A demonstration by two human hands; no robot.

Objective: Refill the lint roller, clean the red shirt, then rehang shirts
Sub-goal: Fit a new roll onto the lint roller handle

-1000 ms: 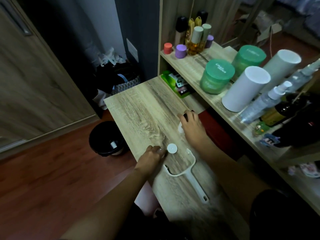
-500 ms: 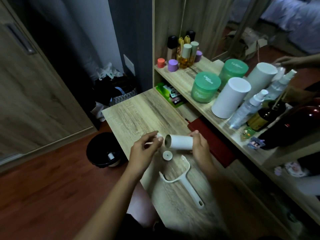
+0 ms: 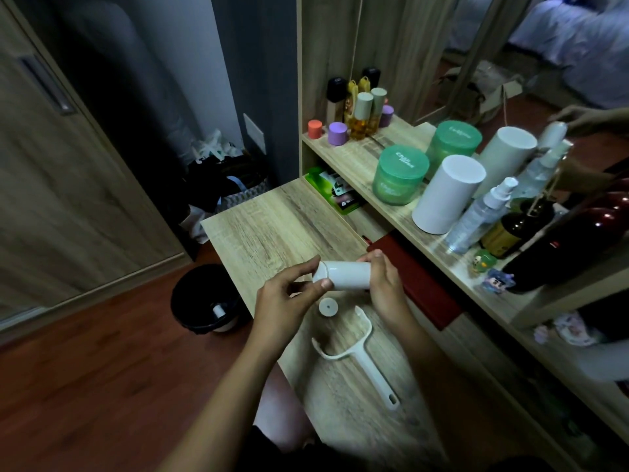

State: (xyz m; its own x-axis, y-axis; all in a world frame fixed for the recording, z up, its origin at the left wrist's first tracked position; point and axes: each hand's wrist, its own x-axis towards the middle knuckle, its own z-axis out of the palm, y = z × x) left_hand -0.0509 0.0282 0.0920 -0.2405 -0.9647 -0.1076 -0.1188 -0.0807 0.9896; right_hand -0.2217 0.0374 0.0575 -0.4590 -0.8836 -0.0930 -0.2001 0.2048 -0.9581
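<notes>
A white lint roll [image 3: 345, 275] is held level above the wooden pull-out table [image 3: 272, 226]. My right hand [image 3: 386, 286] grips its right end. My left hand [image 3: 286, 294] pinches a white end cap [image 3: 320, 271] seated on the roll's left end. Below the roll a second round white cap [image 3: 328, 306] lies flat on the table. The empty white roller handle [image 3: 357, 352] lies on the table nearer to me, its fork pointing away. No shirt is in view.
A black bin [image 3: 204, 301] stands on the floor left of the table. The shelf [image 3: 391, 206] to the right carries green jars [image 3: 400, 178], white cylinders [image 3: 447, 194], spray bottles and dark bottles. A red flat object [image 3: 418, 281] sits beside the table's right edge.
Both hands left the tabletop and lifted the white roll. My left hand brought a cap to the roll's left end, which now sits on it. The view shifted slightly.
</notes>
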